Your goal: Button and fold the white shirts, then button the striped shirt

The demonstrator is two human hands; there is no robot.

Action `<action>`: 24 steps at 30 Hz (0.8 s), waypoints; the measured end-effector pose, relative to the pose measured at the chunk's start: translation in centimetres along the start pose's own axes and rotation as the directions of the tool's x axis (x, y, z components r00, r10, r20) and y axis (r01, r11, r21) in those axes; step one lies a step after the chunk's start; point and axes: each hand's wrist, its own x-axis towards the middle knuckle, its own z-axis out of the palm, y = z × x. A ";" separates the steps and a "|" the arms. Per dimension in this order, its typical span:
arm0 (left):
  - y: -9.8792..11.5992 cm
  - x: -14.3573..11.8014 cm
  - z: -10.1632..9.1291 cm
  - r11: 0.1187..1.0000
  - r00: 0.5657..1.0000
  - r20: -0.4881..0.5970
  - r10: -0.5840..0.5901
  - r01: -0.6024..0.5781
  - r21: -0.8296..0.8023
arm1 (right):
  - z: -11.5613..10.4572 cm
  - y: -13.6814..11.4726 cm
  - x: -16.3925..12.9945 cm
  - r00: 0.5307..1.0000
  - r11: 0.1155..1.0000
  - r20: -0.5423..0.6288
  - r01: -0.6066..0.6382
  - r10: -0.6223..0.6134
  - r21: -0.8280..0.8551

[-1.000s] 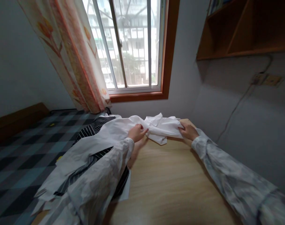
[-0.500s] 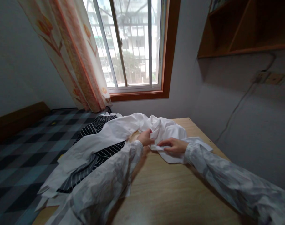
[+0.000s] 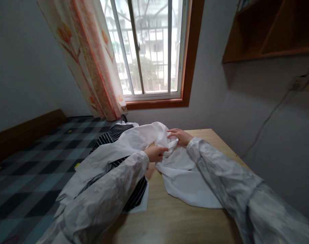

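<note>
White shirt [image 3: 185, 176] is spread on the wooden table [image 3: 174, 220], bunched at its far end. Bunched cloth is pinched by the left hand [image 3: 155, 153] and by the right hand [image 3: 179, 136]. Striped garment [image 3: 113, 135] lies to the left.

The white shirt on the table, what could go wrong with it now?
Part of the white shirt lies bunched between the left hand and right hand, so creases might get pressed in. Its long side drapes over the striped garment past the table edge; a tug could drag both off.
</note>
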 end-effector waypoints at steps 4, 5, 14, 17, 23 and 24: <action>-0.8 -2.0 -1.4 0.994 0.998 -0.011 -0.069 0.070 0.088 | 0.2 -0.1 -0.2 0.996 0.999 0.084 0.002 0.002 -0.044; -1.3 -2.5 -2.0 0.988 0.993 -0.051 -0.108 0.113 0.107 | -0.2 0.0 -0.7 0.995 0.998 0.096 -0.033 0.038 -0.053; -4.9 -5.4 -6.9 0.922 0.895 -0.325 -0.306 0.363 0.133 | -8.4 -0.7 -4.8 0.869 0.823 0.018 -0.475 0.494 0.312; -5.1 -5.3 -8.0 0.885 0.802 -0.462 -0.379 0.459 0.071 | -11.0 -0.9 -6.4 0.831 0.760 0.169 -0.554 0.530 0.340; -5.8 -4.4 -9.8 0.868 0.701 -0.528 -0.479 0.287 -0.406 | -12.9 -0.6 -9.2 0.878 0.799 0.032 -0.449 0.477 0.401; -5.7 -4.1 -9.8 0.835 0.699 -0.506 -0.505 0.247 -0.492 | -12.9 -0.6 -9.2 0.862 0.792 -0.079 -0.420 0.501 0.443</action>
